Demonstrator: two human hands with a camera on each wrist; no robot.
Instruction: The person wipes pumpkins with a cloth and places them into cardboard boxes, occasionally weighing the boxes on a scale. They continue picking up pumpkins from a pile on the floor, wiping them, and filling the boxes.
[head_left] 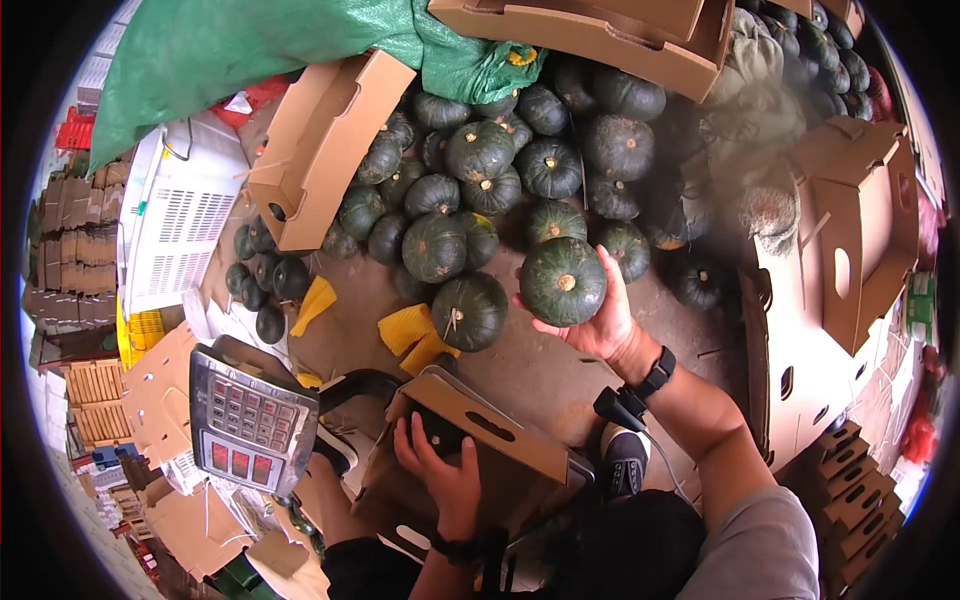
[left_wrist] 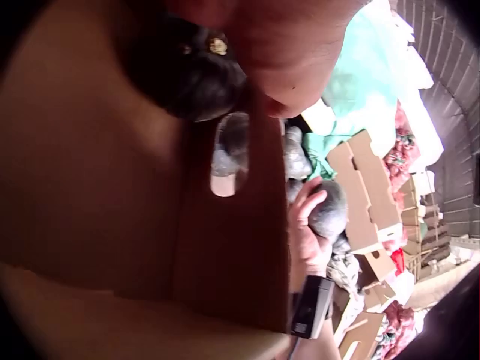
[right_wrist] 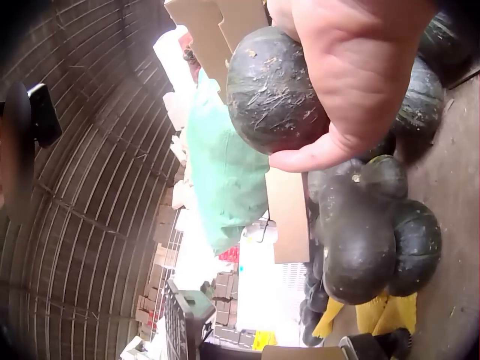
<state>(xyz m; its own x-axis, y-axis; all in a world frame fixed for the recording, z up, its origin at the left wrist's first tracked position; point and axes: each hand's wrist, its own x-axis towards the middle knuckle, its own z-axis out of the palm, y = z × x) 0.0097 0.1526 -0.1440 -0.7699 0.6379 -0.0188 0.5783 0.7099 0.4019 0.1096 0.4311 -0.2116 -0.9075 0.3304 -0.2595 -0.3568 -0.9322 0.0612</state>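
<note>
My right hand (head_left: 610, 330) holds up a round dark green pumpkin (head_left: 563, 283), its thumb along one side and its fingers wrapped underneath. Pale scratches mark this pumpkin's skin in the right wrist view. Lower down, my left hand (head_left: 445, 482) reaches into an open cardboard box (head_left: 510, 425), fingers spread against a second dark pumpkin (head_left: 440, 432) inside it. The left wrist view shows that pumpkin in shadow beside the box wall with its oval handle hole (left_wrist: 229, 154). Beyond the held pumpkin, a heap of similar pumpkins (head_left: 435, 247) covers the floor.
A scale display with keypad (head_left: 250, 415) stands left of the box. Yellow foam nets (head_left: 410, 335) lie on the floor. Cardboard trays (head_left: 325, 150) border the heap, with a green sack (head_left: 270, 70) behind. Large cartons (head_left: 815, 300) stand at right, near a shoe (head_left: 625, 460).
</note>
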